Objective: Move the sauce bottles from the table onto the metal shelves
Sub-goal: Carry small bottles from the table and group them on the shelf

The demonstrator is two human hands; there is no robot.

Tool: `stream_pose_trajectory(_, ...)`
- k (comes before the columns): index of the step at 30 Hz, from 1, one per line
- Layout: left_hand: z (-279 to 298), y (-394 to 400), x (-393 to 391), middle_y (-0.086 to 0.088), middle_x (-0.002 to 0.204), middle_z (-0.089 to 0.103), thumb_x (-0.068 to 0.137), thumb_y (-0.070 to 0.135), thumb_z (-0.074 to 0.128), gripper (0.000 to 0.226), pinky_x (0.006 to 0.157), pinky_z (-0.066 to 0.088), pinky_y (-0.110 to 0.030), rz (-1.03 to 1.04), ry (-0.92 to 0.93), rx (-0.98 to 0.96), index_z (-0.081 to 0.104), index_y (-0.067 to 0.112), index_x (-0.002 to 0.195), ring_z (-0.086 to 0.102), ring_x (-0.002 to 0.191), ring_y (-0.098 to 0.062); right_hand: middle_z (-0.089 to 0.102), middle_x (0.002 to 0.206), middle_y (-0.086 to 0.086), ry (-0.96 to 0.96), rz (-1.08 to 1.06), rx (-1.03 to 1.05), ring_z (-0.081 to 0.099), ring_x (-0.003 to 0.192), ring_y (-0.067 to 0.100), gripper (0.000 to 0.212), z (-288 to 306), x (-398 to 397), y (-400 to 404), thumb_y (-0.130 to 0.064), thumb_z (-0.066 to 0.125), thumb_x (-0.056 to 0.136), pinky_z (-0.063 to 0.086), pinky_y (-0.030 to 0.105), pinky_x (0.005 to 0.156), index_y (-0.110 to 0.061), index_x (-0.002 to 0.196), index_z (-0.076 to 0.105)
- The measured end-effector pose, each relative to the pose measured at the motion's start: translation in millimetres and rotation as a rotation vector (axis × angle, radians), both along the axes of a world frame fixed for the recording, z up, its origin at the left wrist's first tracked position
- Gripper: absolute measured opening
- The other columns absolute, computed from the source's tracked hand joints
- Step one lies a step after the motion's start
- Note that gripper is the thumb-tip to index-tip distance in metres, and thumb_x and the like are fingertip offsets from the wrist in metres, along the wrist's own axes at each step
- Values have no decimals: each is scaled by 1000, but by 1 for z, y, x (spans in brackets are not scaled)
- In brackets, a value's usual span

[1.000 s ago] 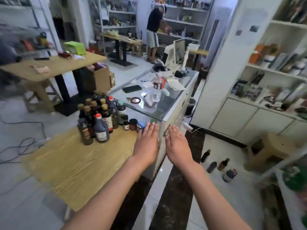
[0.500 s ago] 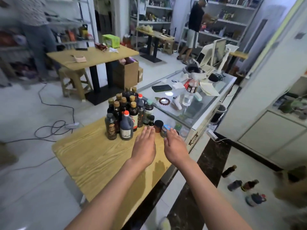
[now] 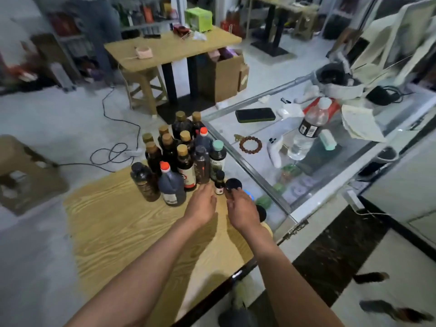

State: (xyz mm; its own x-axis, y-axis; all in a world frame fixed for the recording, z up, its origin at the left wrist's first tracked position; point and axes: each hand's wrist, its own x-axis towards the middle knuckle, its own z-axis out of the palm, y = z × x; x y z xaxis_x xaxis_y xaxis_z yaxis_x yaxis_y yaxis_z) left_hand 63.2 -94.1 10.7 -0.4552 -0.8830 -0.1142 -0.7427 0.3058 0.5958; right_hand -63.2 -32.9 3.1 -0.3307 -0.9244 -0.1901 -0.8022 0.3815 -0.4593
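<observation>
Several dark sauce bottles (image 3: 181, 156) with gold, red and green caps stand packed together at the far corner of the wooden table (image 3: 122, 227). Just right of them are a tiny dark bottle (image 3: 220, 184) and a dark-lidded jar (image 3: 233, 184). My left hand (image 3: 203, 206) reaches out with relaxed fingers, its tips just short of the front bottles. My right hand (image 3: 243, 211) hovers beside it, loosely bent fingertips at the jar's near side, gripping nothing I can see. Blurred metal shelves (image 3: 151, 25) stand at the back left.
A glass counter (image 3: 304, 208) adjoins the table on the right, carrying a phone (image 3: 255, 115), a bead bracelet (image 3: 250, 143) and a water bottle (image 3: 306, 133). Cables (image 3: 113, 152) trail on the floor. Stools, a second table (image 3: 172, 47), a cardboard box and a standing person lie beyond.
The view has swung left and closer to the table. Both hands have moved forward from the table's near edge to the front of the bottle cluster.
</observation>
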Motion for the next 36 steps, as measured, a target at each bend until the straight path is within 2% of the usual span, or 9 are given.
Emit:
stream_pose_trajectory(4, -16, -32, -43, -13, 134, 55, 95, 9, 52, 39, 98, 38, -30, 235, 46, 114, 51, 7, 134, 51, 123, -28, 56, 125, 11, 58, 61, -2, 55, 117, 32, 30, -23, -28, -39, -17, 47, 96, 45, 42, 91, -12, 125, 52)
stream_pose_trajectory(7, -29, -53, -66, -13, 128, 61, 94, 5, 52, 36, 98, 41, -30, 343, 76, 116, 56, 8, 129, 55, 119, -29, 49, 134, 12, 138, 174, 90, 51, 121, 32, 38, -37, -47, -64, -14, 44, 96, 44, 40, 94, -11, 133, 45)
stream_pose_trajectory(11, -38, -70, -82, -12, 132, 57, 95, 5, 52, 40, 103, 34, -28, 307, -2, 40, 54, 9, 135, 51, 123, -27, 35, 149, 19, 212, 277, 191, 39, 135, 32, 54, -53, -59, -89, -12, 44, 97, 44, 40, 98, -3, 147, 27)
stream_pose_trajectory(15, -42, -77, -86, -10, 132, 56, 88, 5, 61, 50, 104, 34, -28, 214, -115, 31, 53, 11, 137, 51, 122, -26, 39, 144, 21, 240, 276, 212, 37, 134, 33, 50, -64, -52, -106, -13, 40, 100, 43, 37, 100, 2, 147, 28)
stream_pose_trajectory(20, -41, -80, -82, -9, 122, 60, 81, 2, 66, 44, 94, 41, -32, 287, -123, 26, 58, 13, 124, 56, 113, -27, 43, 131, 14, 129, 373, 189, 42, 122, 31, 32, -68, -63, -120, -11, 53, 92, 41, 37, 100, -11, 123, 58)
stream_pose_trajectory(25, -39, -80, -68, -7, 113, 63, 78, 3, 71, 39, 87, 47, -36, 343, -99, 19, 61, 13, 114, 60, 104, -27, 44, 137, 16, 122, 403, 173, 40, 129, 30, 27, -68, -62, -126, -17, 52, 97, 37, 37, 105, -13, 122, 60)
stream_pose_trajectory(30, -40, -73, -49, -5, 113, 64, 76, -1, 72, 41, 90, 47, -36, 326, -42, 18, 64, 13, 113, 60, 106, -25, 61, 107, 11, -29, 349, 154, 64, 95, 32, 14, -54, -56, -125, -24, 61, 89, 49, 34, 76, -17, 101, 63)
stream_pose_trajectory(33, -31, -67, -36, -2, 115, 64, 77, -1, 72, 41, 91, 47, -34, 317, 34, 9, 65, 14, 114, 59, 108, -21, 60, 107, 14, -84, 309, 87, 62, 95, 34, 25, -47, -48, -114, -28, 66, 83, 51, 38, 78, -14, 104, 61)
stream_pose_trajectory(36, -16, -63, -23, 0, 115, 65, 79, 0, 72, 39, 91, 46, -30, 300, 133, 37, 64, 15, 114, 59, 107, -18, 63, 107, 14, -179, 212, 10, 62, 98, 34, 46, -31, -40, -97, -26, 74, 75, 50, 36, 80, -12, 117, 60)
